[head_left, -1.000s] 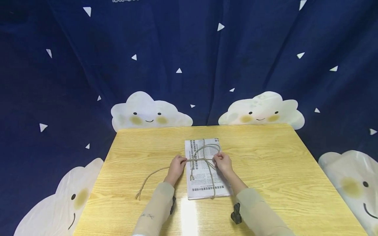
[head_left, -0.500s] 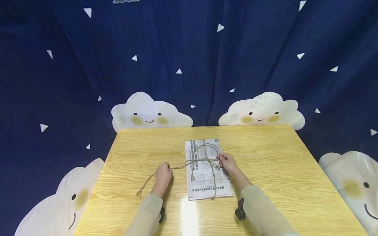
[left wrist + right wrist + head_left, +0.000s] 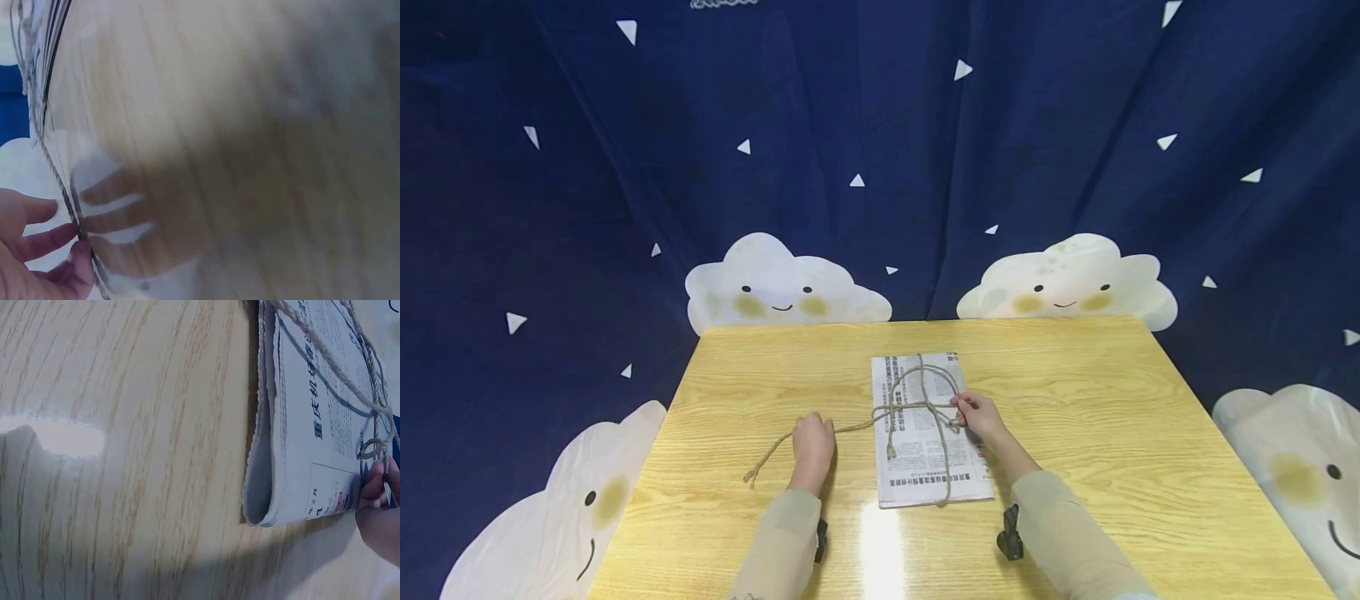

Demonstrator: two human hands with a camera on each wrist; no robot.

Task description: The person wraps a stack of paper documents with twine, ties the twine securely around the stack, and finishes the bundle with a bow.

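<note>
A folded stack of newspapers [image 3: 910, 467] lies in the middle of the table with a twine [image 3: 942, 450] crossing over it both ways. A loose loop of the twine curves across its upper half. Left of the stack, my left hand [image 3: 813, 450] pinches the twine between thumb and fingers, low over the tabletop; the strand runs from there to the newspapers, and its frayed end trails further left. At the right edge of the stack, my right hand [image 3: 981, 419] pinches the twine where it forms a small loop, clearer in the right wrist view beside the fingers [image 3: 375, 487].
The wooden table [image 3: 1090, 450] extends around the newspapers, with a bright glare spot near its front. Behind it hangs a dark blue curtain [image 3: 820, 125] printed with white clouds and triangles. Black wrist devices [image 3: 1011, 533] sit under the sleeves.
My left hand has moved left from the newspapers' edge, drawing the twine out straighter. My right hand has shifted slightly right, and the loop on top sits a little lower and wider.
</note>
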